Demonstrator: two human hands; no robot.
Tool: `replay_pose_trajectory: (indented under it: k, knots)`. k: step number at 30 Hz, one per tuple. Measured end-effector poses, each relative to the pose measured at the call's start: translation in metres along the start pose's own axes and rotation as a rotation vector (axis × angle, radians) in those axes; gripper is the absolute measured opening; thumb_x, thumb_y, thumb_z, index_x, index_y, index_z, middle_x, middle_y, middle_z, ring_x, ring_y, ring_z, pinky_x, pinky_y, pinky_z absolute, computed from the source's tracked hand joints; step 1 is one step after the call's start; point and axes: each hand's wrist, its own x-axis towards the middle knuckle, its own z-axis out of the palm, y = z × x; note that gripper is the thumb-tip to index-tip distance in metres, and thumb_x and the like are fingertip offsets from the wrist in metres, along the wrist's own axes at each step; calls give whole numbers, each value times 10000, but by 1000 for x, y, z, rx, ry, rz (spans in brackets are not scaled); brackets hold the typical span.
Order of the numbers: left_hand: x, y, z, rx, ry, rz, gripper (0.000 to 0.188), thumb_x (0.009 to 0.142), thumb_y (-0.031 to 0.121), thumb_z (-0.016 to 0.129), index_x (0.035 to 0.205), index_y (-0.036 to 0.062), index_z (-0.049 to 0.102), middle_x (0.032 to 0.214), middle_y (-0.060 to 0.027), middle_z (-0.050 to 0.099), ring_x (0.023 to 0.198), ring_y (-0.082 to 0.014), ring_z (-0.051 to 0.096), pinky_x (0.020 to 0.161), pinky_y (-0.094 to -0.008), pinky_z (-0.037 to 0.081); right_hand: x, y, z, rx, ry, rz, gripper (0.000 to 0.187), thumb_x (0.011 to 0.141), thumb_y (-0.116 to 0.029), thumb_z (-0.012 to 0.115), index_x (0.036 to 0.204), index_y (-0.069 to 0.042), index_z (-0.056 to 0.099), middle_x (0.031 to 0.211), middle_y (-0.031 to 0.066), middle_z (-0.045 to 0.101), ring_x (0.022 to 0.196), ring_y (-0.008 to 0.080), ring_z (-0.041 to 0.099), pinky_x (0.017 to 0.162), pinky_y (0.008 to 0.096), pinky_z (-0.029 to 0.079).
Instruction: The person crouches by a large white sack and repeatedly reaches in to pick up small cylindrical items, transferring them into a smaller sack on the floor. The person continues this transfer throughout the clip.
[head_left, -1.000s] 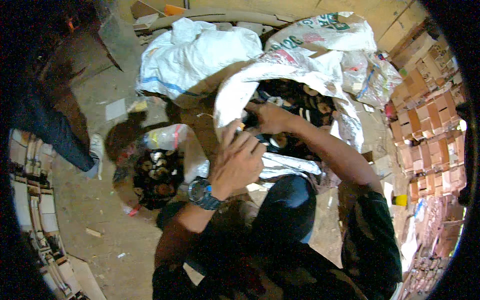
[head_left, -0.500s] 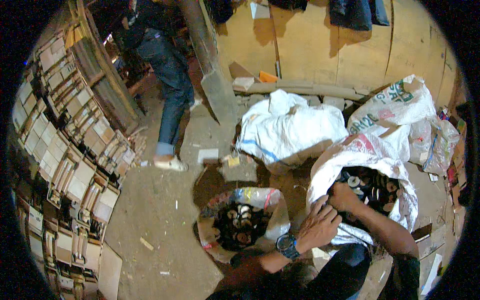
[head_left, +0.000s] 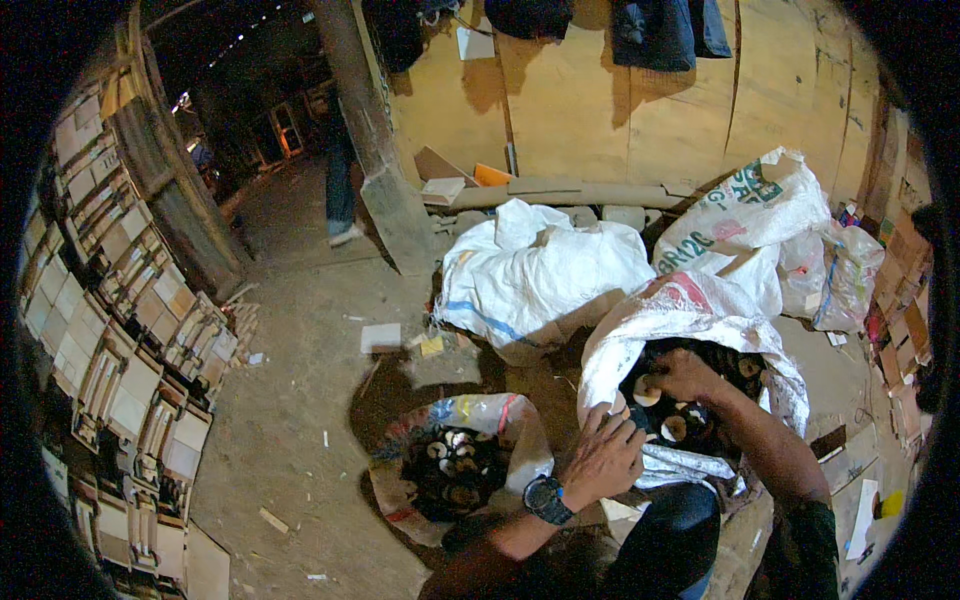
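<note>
A white woven sack (head_left: 795, 385) stands with its mouth open in front of me, filled with dark round pieces with pale faces. My right hand (head_left: 685, 378) reaches into it, fingers closed at a pale round disc (head_left: 647, 392) among the others. Another round piece with a light ring (head_left: 674, 428) lies below that hand. My left hand (head_left: 605, 452), with a dark watch on its wrist, has its fingers bent over the sack's near left edge. To the left stands a smaller clear plastic bag (head_left: 535, 440), open, with similar round pieces (head_left: 455, 465) inside.
A full white sack (head_left: 545, 270) lies behind, beside a printed white sack (head_left: 745, 220) and a clear plastic bag (head_left: 850, 275). Stacked wooden pieces (head_left: 125, 350) line the left side. A wooden post (head_left: 385, 200) stands by a passage where a person's leg (head_left: 340, 190) shows.
My right hand has shifted within the sack, and the pale disc now shows at its fingertips. My left hand stays at the sack's edge. The other person has walked farther away. The view has shifted.
</note>
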Motion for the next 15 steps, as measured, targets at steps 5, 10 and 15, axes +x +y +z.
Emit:
replay_pose_trajectory:
  k: [5,10,15]
  knots:
    - [-2,0,1,4,30,-13,233,790,177,630,963,23,660,883,-108,600,962,-274,562,1029,-479,336,-25,12,8,-423,53,210,640,818,-546,606,1154,-4,656,1001,255,692,988,388,674,882,480,528]
    - [-2,0,4,11,59,-9,213,778,183,633,918,23,654,919,-122,595,1051,-298,552,1040,-509,329,-44,15,49,-702,254,-124,636,862,-465,602,1319,-26,547,1004,264,677,913,383,683,833,481,529]
    - [-4,2,5,17,21,-21,224,771,194,636,930,36,643,938,-125,594,1063,-315,535,1037,-524,328,-19,25,57,-462,218,106,715,821,-427,664,1411,-81,458,1135,271,619,997,399,644,873,560,494]
